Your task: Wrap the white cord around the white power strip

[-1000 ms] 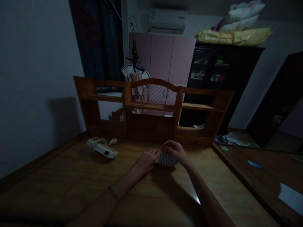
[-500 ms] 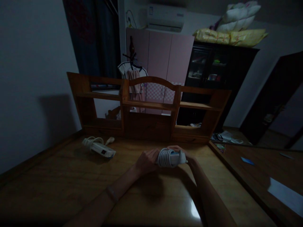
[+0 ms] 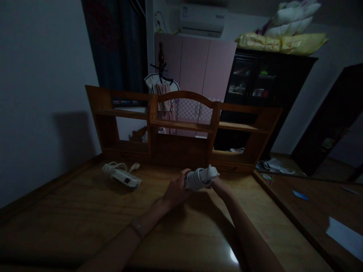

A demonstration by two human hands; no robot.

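A white power strip (image 3: 202, 176), with its cord wound round it in several turns, is held just above the desk. My left hand (image 3: 178, 189) is closed round its left end. Behind and under its right part is my right hand (image 3: 214, 184), closed on it, with most of the fingers hidden by the strip and coils. A second white power strip (image 3: 124, 176) lies on the desk to the left, its cord looped at the far end and its plug (image 3: 134, 166) resting beside it.
A wooden shelf unit (image 3: 181, 126) stands along the back of the desk (image 3: 136, 211). At the left is a wall (image 3: 42, 94). On the lower wooden surface to the right lie a blue card (image 3: 300, 195) and a white paper sheet (image 3: 344, 236).
The wound power strip has tilted, its right end rising, and both hands have turned with it. My right hand has slipped lower behind it. The view has shifted slightly.
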